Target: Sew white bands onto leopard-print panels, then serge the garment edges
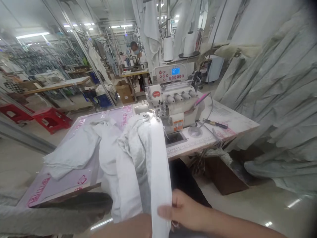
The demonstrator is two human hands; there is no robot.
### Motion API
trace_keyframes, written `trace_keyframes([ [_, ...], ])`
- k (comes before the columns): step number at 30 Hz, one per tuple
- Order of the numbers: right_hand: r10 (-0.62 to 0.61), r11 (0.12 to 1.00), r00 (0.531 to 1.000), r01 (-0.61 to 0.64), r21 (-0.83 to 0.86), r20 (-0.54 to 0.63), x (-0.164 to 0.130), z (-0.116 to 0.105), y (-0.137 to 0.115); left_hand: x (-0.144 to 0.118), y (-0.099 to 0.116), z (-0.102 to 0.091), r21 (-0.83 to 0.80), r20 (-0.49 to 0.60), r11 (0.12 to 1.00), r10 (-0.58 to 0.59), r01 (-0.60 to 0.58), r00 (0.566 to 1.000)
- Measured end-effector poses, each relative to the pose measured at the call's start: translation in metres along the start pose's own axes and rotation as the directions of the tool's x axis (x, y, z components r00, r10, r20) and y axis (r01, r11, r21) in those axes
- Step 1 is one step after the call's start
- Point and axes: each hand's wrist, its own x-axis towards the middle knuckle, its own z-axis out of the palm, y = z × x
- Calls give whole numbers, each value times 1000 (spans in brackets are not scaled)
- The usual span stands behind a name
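A long white cloth (158, 158) runs from the needle area of a white overlock sewing machine (173, 96) down toward me, with more of it bunched on the table (232, 122) to the left. My right hand (188, 211) pinches the lower right edge of the cloth strip between thumb and fingers. My left forearm (123, 229) shows at the bottom edge and ends behind the cloth, so that hand is hidden.
Scissors (215, 124) lie on the table right of the machine, and thread cones (168, 48) stand above it. Pale fabric (277, 99) hangs in a thick wall at right. A brown box (223, 175) sits under the table. Red stools (51, 119) and a seated person (135, 49) are farther back.
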Motion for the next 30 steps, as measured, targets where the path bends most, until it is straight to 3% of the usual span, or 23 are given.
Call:
trace_keyframes([
  [3,-55,997,996,51,-61,-68,-9,10,9,11,-11,-17,-11,79,1000,-3,4,997],
  [4,-71,995,993,63,-79,-98,-9,10,10,19,-15,-27,-37,25,999,-10,10,1000],
  [5,-82,993,989,70,-96,-122,-7,8,10,29,-18,-38,-67,-101,998,-21,14,995],
  [6,-86,991,986,69,-117,-140,-6,6,11,40,-21,-50,-84,-299,996,-35,10,954],
  [7,-84,988,985,62,-145,-151,-4,4,11,51,-25,-61,-68,-535,998,-39,3,844],
  [8,-84,984,984,57,-169,-157,-3,3,12,62,-28,-71,-14,-742,1000,-19,14,671],
  [9,-91,980,983,60,-191,-160,-2,2,12,71,-30,-80,59,-867,996,22,59,498],
  [10,-105,976,982,71,-207,-159,-1,1,12,79,-33,-88,124,-919,983,62,137,390],
  [11,-122,972,980,86,-221,-155,-1,1,12,84,-35,-94,166,-932,962,81,218,353],
  [12,-135,968,979,98,-229,-151,-1,1,11,87,-37,-99,186,-923,941,68,284,379],
  [15,-138,960,978,94,-262,-154,-4,0,9,74,-37,-109,186,-816,919,-52,347,575],
  [16,-139,958,979,94,-272,-150,-5,-1,8,65,-34,-112,180,-784,927,-67,330,617],
  [18,-152,956,981,115,-269,-121,-7,-4,9,45,-27,-116,142,-757,958,-58,251,651],
  [20,-151,963,984,124,-239,-99,-6,-8,11,30,-16,-121,99,-783,981,-27,167,621],
  [23,-131,969,982,97,-226,-139,1,-18,12,24,-2,-132,123,-858,984,42,126,511],
  [26,-157,956,972,104,-276,-176,13,-34,6,33,7,-147,172,-907,973,96,154,409],
  [30,-182,945,965,118,-305,-190,32,-55,-11,50,9,-173,241,-933,952,174,189,314],
])
